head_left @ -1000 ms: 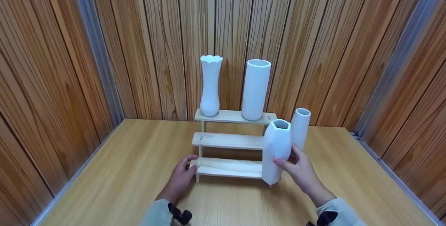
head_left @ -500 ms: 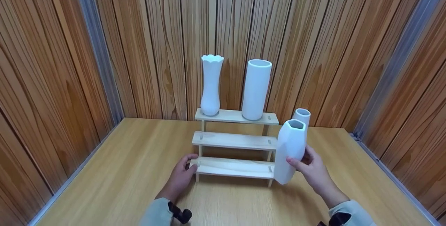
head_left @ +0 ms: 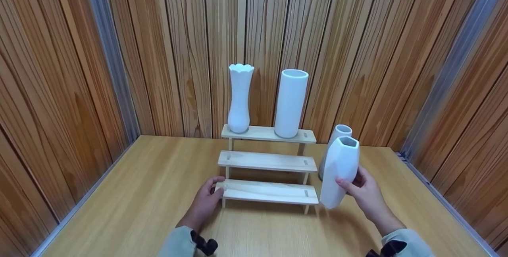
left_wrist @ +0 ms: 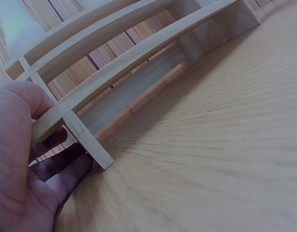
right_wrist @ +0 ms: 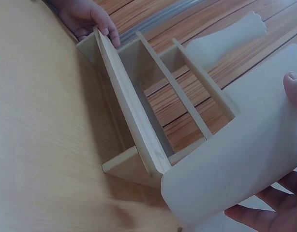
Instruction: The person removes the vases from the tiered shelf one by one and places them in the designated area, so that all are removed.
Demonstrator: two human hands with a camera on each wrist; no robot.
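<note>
My right hand (head_left: 367,193) grips a white faceted vase (head_left: 340,171), thumb on the near side and fingers behind. The vase leans slightly, off the right end of a three-tier wooden display stand (head_left: 268,191). At the stand's left end my left hand (head_left: 204,205) pinches the lowest shelf, thumb above; the left wrist view shows its fingers (left_wrist: 66,166) below the board. On the top tier stand a white vase with a scalloped rim (head_left: 239,100) and a white cylindrical vase (head_left: 291,104). Another slim white vase (head_left: 342,131) is mostly hidden behind the held one.
The stand rests on a wooden tabletop (head_left: 158,177). Wood-panelled walls (head_left: 186,50) rise behind and on both sides, with metal strips (head_left: 113,62) at the corners.
My right hand has moved right with the faceted vase, away from the front of the stand, uncovering the right ends of its shelves. The left hand has stayed put.
</note>
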